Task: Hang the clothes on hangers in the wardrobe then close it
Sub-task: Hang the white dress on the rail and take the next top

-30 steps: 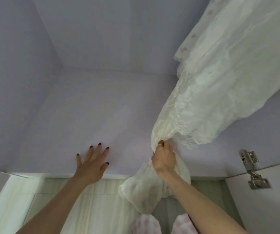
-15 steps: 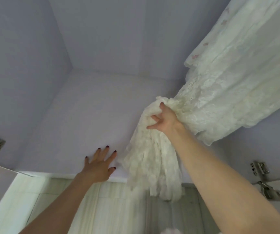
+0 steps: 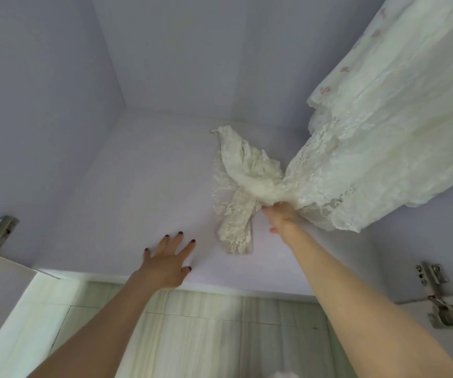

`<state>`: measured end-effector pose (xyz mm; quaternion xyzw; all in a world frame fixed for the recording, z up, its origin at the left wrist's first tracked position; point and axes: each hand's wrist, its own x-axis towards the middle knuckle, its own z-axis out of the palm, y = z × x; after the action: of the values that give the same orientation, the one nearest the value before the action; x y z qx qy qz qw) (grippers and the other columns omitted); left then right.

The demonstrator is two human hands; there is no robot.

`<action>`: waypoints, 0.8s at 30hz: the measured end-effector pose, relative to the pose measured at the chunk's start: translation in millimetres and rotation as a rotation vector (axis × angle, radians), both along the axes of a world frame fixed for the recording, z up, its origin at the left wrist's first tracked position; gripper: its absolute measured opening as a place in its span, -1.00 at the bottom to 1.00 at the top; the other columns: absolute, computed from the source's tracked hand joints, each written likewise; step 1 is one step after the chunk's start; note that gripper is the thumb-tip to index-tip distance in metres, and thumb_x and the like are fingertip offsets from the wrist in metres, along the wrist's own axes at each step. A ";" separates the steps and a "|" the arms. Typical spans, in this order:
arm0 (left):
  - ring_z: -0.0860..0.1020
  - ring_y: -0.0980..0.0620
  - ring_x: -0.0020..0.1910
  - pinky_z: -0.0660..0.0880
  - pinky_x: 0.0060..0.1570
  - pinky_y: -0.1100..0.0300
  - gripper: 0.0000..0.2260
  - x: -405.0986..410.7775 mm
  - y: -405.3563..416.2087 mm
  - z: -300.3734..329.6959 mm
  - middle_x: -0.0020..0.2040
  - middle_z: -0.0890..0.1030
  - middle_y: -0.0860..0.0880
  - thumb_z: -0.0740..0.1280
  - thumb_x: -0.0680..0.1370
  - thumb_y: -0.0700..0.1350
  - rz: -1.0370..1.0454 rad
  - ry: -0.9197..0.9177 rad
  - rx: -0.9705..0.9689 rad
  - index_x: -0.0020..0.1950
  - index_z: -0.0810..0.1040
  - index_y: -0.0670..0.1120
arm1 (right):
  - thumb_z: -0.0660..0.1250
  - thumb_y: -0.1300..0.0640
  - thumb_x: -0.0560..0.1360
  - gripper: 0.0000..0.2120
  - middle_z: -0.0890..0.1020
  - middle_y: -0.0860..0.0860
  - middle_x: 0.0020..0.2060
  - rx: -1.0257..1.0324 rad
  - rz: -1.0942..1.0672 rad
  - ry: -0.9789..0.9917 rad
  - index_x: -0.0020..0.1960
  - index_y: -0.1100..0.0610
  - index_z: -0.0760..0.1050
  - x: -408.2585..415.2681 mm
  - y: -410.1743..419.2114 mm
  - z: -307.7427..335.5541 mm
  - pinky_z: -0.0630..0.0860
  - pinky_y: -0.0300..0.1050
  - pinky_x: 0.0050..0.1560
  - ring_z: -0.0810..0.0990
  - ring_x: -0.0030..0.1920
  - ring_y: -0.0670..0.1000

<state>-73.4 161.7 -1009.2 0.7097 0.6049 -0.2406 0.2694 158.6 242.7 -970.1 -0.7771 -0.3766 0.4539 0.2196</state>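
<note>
No text, label, brand, number or sign can be read anywhere in the view

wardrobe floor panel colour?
Pale lilac; the wardrobe floor panel shows in the head view, matching the walls.

White lace dress (image 3: 378,148) hangs inside the lilac wardrobe (image 3: 143,192), sloping up and away to the right of the grip. Right hand (image 3: 281,216) bunches its lacy hem into a tight knot; beyond the grip to the left, the loose lace end spills out crumpled onto the wardrobe floor, one strip trailing down just beside the fingers.
</note>
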 end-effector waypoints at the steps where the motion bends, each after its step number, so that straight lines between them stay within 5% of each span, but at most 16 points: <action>1: -0.27 -0.06 0.50 -0.07 0.43 -0.22 -0.46 0.1 -0.4 -0.6 0.52 -0.32 0.04 0.00 0.64 0.07 -0.001 0.002 -0.003 0.51 -0.25 0.14 | 0.19 0.14 0.58 -0.67 0.52 0.17 0.20 0.008 0.124 -0.157 0.28 0.28 0.42 -2.5 -7.7 -8.2 0.48 -0.02 0.13 0.51 0.20 0.18; 4: -0.28 -0.06 0.50 -0.08 0.44 -0.22 -0.47 -0.4 -0.6 -1.6 0.51 -0.33 0.04 -0.01 0.64 0.07 0.000 -0.003 0.004 0.51 -0.25 0.14 | 0.18 0.06 0.57 -0.68 0.51 0.13 0.22 0.169 0.596 -0.536 0.26 0.16 0.47 -12.0 -23.4 -27.6 0.42 -0.03 0.22 0.44 0.28 0.15; 7: -0.28 -0.06 0.50 -0.09 0.44 -0.22 -0.47 -0.5 -0.4 -1.9 0.51 -0.33 0.04 -0.01 0.64 0.07 0.002 -0.004 0.008 0.51 -0.24 0.14 | 0.14 -0.08 0.58 -0.50 0.20 -0.01 0.46 0.168 0.978 -0.653 0.48 0.00 0.20 -21.5 -26.5 -38.7 0.06 0.20 0.46 0.10 0.49 0.04; 9: -0.28 -0.06 0.50 -0.08 0.44 -0.21 -0.47 0.2 -0.7 -2.4 0.51 -0.33 0.04 -0.02 0.64 0.07 0.000 0.002 0.002 0.51 -0.24 0.14 | 0.03 -0.14 0.60 -0.45 0.01 -0.06 0.52 0.115 1.048 -0.714 0.54 -0.03 0.01 -24.4 -19.3 -42.2 -0.17 0.33 0.44 -0.12 0.53 0.01; 12: -0.27 -0.06 0.51 -0.06 0.44 -0.19 -0.48 -1.1 3.8 -1.7 0.52 -0.32 0.05 -0.02 0.64 0.07 -0.010 0.008 0.002 0.51 -0.24 0.14 | -0.06 -0.14 0.62 -0.44 -0.10 -0.07 0.53 0.052 1.003 -0.792 0.55 -0.03 -0.13 -23.8 -2.3 -43.0 -0.22 0.34 0.40 -0.21 0.53 0.04; 16: -0.19 -0.06 0.52 -0.04 0.48 -0.07 -0.49 -4.1 5.7 13.9 0.54 -0.24 0.02 -0.03 0.65 0.04 0.026 -0.026 -0.074 0.53 -0.21 0.08 | 0.03 -0.07 0.62 -0.42 -0.09 -0.01 0.54 -0.009 0.980 -0.627 0.55 0.02 -0.12 -25.8 -9.4 -21.1 -0.08 0.21 0.47 -0.09 0.54 0.06; 20: 0.00 -0.07 0.52 0.02 0.47 0.06 -0.49 5.0 -5.5 68.3 0.55 -0.06 -0.07 -0.01 0.65 0.02 0.135 -0.115 -0.127 0.54 -0.16 -0.02 | 0.13 0.01 0.61 -0.49 0.27 0.10 0.46 -0.023 0.933 -0.385 0.51 0.11 0.15 -16.0 -38.5 33.3 0.27 -0.06 0.40 0.30 0.42 0.10; 24: 0.32 -0.05 0.40 0.22 0.36 0.15 -0.58 15.0 -26.3 159.1 0.47 0.27 -0.11 0.06 0.65 -0.04 0.186 -0.238 -0.043 0.51 0.13 -0.06 | 0.18 0.01 0.59 -0.57 0.47 0.12 0.31 -0.092 0.930 -0.355 0.43 0.09 0.30 1.1 -69.6 117.3 0.39 -0.02 0.30 0.46 0.28 0.12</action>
<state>-58.4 135.4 -850.1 0.6680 0.6267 -0.1418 0.3754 159.7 173.1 -852.8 -0.6008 -0.6945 0.3809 -0.1081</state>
